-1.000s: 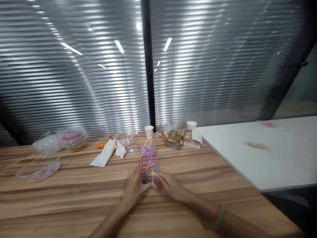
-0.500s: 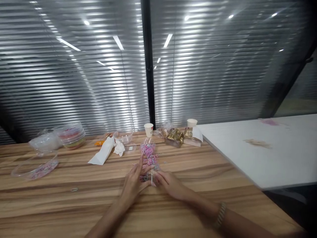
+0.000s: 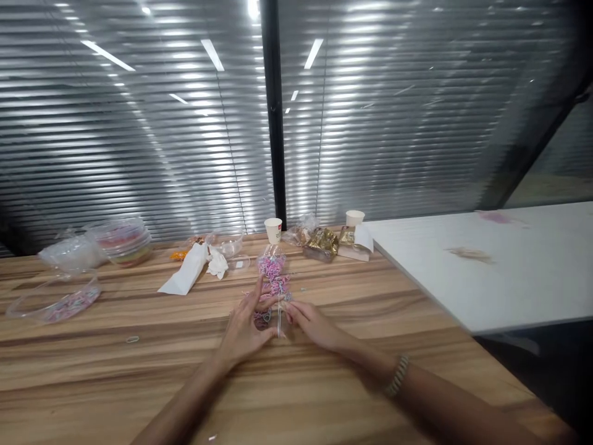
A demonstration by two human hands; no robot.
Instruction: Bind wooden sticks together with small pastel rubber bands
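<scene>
My left hand (image 3: 241,327) rests at the middle of the wooden table, index finger pointing away from me and thumb apart. Between its thumb and a finger, a thin pale rubber band (image 3: 279,322) is stretched upright. My right hand (image 3: 314,322), wearing a bracelet (image 3: 397,376), pinches at the band's upper end; the fingertips partly hide the grip. Just beyond and under my fingers lies a heap of small pink and bluish loops (image 3: 278,284), apparently rubber bands. More of them fill a small clear bag (image 3: 272,264) behind the heap.
A clear lid (image 3: 74,306) with pink and grey pieces lies left, before stacked tubs (image 3: 121,241). A lone pale loop (image 3: 133,339) lies nearer. Tissues (image 3: 188,270), paper cups (image 3: 273,232) and gold wrappers (image 3: 323,244) line the back. A white table (image 3: 532,272) adjoins on the right.
The whole view has shifted, so the table appears slightly higher and further left. My hands keep nearly the same pose; the stretched band shows more sharply between them.
</scene>
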